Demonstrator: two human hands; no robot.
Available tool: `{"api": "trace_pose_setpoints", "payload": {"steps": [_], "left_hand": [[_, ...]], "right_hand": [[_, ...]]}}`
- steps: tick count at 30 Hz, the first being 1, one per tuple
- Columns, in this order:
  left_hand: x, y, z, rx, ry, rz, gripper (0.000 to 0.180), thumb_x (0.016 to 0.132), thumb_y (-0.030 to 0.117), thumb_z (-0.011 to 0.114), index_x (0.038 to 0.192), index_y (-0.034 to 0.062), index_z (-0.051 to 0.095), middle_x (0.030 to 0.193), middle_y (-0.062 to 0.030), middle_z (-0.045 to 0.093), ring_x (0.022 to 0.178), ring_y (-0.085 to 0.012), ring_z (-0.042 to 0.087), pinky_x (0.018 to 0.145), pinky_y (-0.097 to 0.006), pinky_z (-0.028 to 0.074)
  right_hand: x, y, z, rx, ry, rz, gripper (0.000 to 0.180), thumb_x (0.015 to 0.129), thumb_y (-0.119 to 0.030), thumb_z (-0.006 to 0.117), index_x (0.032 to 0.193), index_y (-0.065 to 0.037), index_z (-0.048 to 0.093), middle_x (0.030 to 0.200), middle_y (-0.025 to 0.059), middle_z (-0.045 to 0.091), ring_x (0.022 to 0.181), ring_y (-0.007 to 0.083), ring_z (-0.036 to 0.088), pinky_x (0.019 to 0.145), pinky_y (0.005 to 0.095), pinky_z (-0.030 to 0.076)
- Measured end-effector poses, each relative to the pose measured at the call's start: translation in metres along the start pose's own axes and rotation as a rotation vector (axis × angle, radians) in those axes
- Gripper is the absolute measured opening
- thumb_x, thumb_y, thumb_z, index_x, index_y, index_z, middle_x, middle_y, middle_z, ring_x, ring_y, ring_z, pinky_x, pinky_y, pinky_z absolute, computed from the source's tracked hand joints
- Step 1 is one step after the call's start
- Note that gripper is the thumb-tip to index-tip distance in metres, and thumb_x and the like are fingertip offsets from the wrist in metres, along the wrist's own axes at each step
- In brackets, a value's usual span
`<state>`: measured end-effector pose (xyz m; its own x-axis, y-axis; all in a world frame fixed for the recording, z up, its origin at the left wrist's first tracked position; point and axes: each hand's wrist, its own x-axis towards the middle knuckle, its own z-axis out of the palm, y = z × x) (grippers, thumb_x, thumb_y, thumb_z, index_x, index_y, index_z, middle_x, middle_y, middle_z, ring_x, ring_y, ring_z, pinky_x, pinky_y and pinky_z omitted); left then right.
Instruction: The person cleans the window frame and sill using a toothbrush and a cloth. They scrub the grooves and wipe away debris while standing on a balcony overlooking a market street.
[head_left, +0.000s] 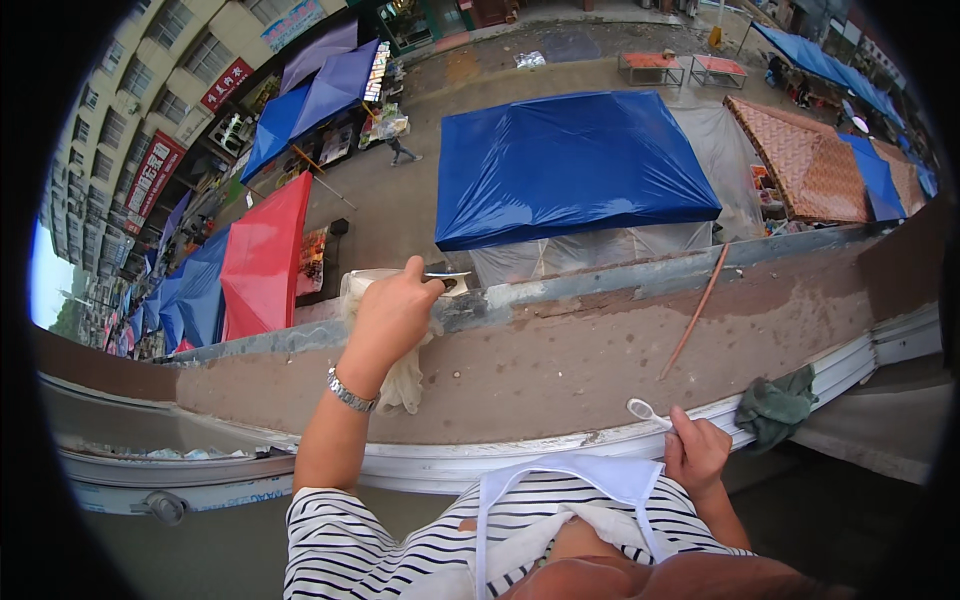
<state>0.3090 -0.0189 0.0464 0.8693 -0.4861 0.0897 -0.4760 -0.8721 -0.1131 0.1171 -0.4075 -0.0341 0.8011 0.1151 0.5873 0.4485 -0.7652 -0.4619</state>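
Note:
My left hand [395,305], with a metal watch [350,391] on its wrist, reaches to the outer edge of the ledge. Its fingers are closed at a small pale item with a dark middle and a thin dark rim [455,283]; its kind I cannot make out. Beneath that hand a crumpled, whitish, thin cloth or plastic [403,385] hangs over the ledge. My right hand [698,447] is closed round the handle of a white spoon [642,409]. The spoon's oval end points left, above the white window frame.
A thin reddish-brown stick [697,310] lies across the concrete ledge [540,385]. A dark green cloth [777,408] rests on the white window frame [480,468]. Past the ledge is a drop to a street with blue [575,165] and red [262,262] canopies.

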Motion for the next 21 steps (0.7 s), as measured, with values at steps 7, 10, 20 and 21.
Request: {"api": "trace_pose_setpoints", "payload": {"steps": [7,10,20,21], "left_hand": [[0.036,0.029,-0.001,0.202,-0.018,0.149,0.008,0.078,0.005,0.066,0.085,0.009,0.063,0.089,-0.0108,0.055,0.071,-0.0241,0.067,0.058,-0.037,0.052],[0.048,0.044,-0.002,0.309,-0.054,0.205,0.004,0.079,0.008,0.066,0.082,0.0101,0.064,0.088,-0.0085,0.056,0.068,-0.0205,0.067,0.054,-0.032,0.051],[0.073,0.063,0.007,0.611,0.04,0.218,0.003,0.079,0.014,0.067,0.077,0.0121,0.068,0.086,-0.0061,0.059,0.066,-0.0142,0.066,0.051,-0.026,0.052],[0.075,0.063,0.006,0.62,0.079,0.2,0.003,0.079,0.014,0.067,0.077,0.0119,0.068,0.086,-0.0059,0.059,0.066,-0.0144,0.067,0.051,-0.026,0.052]], "right_hand": [[0.0,0.002,0.0,0.012,0.002,-0.003,0.038,0.078,-0.009,0.075,0.115,-0.003,0.072,0.063,0.0056,0.053,0.048,0.0238,0.052,0.045,0.0349,0.042],[0.0,0.001,-0.001,0.005,0.002,-0.008,0.038,0.078,-0.009,0.075,0.116,-0.003,0.072,0.063,0.0054,0.054,0.048,0.0234,0.052,0.045,0.0347,0.042],[-0.002,0.002,-0.002,-0.01,0.018,-0.025,0.041,0.076,-0.011,0.078,0.116,-0.005,0.072,0.065,0.0037,0.055,0.05,0.0221,0.054,0.046,0.034,0.042],[-0.002,0.002,-0.002,-0.014,0.018,-0.026,0.041,0.076,-0.011,0.078,0.116,-0.005,0.072,0.065,0.0037,0.056,0.05,0.0221,0.054,0.046,0.0339,0.043]]}}
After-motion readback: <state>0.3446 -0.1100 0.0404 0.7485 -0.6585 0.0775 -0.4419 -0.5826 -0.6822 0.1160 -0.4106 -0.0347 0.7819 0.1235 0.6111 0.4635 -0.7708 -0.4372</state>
